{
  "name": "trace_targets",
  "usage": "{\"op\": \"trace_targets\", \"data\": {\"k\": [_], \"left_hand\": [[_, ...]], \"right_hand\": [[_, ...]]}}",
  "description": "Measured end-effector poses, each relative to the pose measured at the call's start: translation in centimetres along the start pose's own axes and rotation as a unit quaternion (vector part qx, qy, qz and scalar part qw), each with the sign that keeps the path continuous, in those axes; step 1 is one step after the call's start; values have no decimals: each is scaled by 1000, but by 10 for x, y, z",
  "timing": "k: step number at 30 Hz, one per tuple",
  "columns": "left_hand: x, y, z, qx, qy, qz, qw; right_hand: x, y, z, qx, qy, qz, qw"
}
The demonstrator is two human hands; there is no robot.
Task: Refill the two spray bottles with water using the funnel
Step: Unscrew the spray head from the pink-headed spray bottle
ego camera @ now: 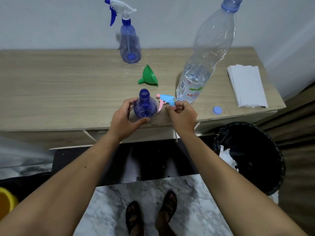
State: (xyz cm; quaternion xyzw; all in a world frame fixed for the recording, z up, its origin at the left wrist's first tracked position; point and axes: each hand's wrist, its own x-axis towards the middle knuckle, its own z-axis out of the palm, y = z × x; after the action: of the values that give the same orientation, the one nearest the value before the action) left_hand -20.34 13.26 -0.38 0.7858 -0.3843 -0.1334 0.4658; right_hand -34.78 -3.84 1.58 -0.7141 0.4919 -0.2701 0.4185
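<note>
Left hand [125, 119] gripping open blue spray bottle [144, 106]; right hand [182, 114] pinching removed trigger head [167, 100]. Uncapping step; next: park head, fetch green funnel [149, 76] at 12 o'clock.

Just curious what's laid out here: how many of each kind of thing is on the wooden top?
Spray bottles: 2
Loose trigger head: 1
Funnel: 1
Water bottle: 1
Loose cap: 1
Stack of paper napkins: 1
Total: 7

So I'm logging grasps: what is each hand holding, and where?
Left hand grips the open dark blue plastic spray bottle round its body. Right hand pinches the light blue and pink trigger sprayer head at its rear.
</note>
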Motion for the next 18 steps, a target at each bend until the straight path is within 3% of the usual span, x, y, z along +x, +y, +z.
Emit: {"op": "trace_targets", "data": {"k": [13,18], "left_hand": [[-2,1,-4,5,-7,1,1000],[-3,5,-4,2,-18,-3,1000]], "right_hand": [[-1,2,6,-29,8,-24,999],[-6,-3,-4,-32,23,-83,996]]}}
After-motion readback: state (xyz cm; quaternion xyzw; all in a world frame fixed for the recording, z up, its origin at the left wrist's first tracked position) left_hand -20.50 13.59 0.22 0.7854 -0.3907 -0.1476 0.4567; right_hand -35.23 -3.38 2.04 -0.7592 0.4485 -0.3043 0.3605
